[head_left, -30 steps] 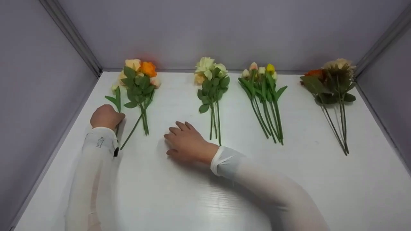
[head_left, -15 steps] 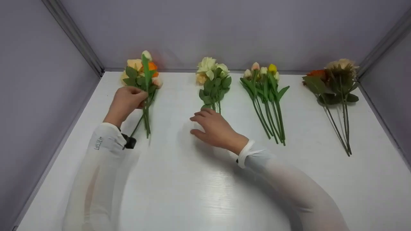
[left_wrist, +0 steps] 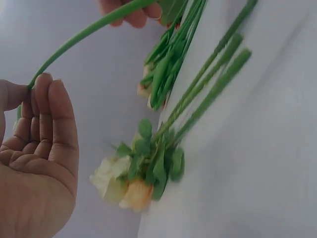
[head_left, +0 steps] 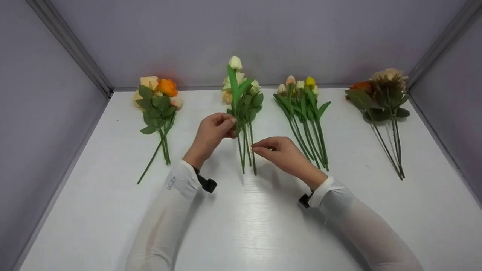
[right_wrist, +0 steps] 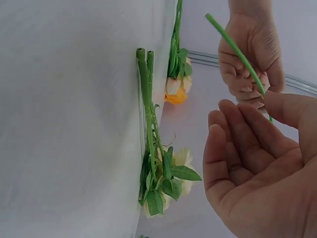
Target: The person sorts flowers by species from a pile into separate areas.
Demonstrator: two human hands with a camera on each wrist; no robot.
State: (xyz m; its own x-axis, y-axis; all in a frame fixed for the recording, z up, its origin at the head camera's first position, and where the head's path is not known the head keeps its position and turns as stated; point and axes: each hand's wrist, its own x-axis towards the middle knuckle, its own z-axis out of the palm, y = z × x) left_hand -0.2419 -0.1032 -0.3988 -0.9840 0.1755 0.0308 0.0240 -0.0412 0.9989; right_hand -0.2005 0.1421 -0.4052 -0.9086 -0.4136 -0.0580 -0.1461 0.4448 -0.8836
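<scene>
My left hand [head_left: 212, 131] pinches a white tulip [head_left: 235, 63] by its green stem between thumb and fingers. Bloom up, the tulip is held over the pale roses [head_left: 257, 87] in the head view. Its stem [left_wrist: 74, 42] curves away from the pinching fingers in the left wrist view. My right hand [head_left: 282, 152] hovers just right of the stem, fingers loosely bent, thumb and fingertips close together, nothing gripped. In the right wrist view, the tulip stem [right_wrist: 237, 52] passes behind my right thumb, in front of my left palm.
An orange and peach rose bunch [head_left: 154, 107] lies at the left. Several tulips [head_left: 308, 109] lie right of the middle bunch, and brownish flowers [head_left: 391, 98] lie far right. Grey walls [head_left: 256, 41] stand behind and beside the white table [head_left: 211, 233].
My left hand picked the white tulip up beside the left bunch and carried it right to above the pale roses. My right hand moved rightward, its fingers drawing closer together.
</scene>
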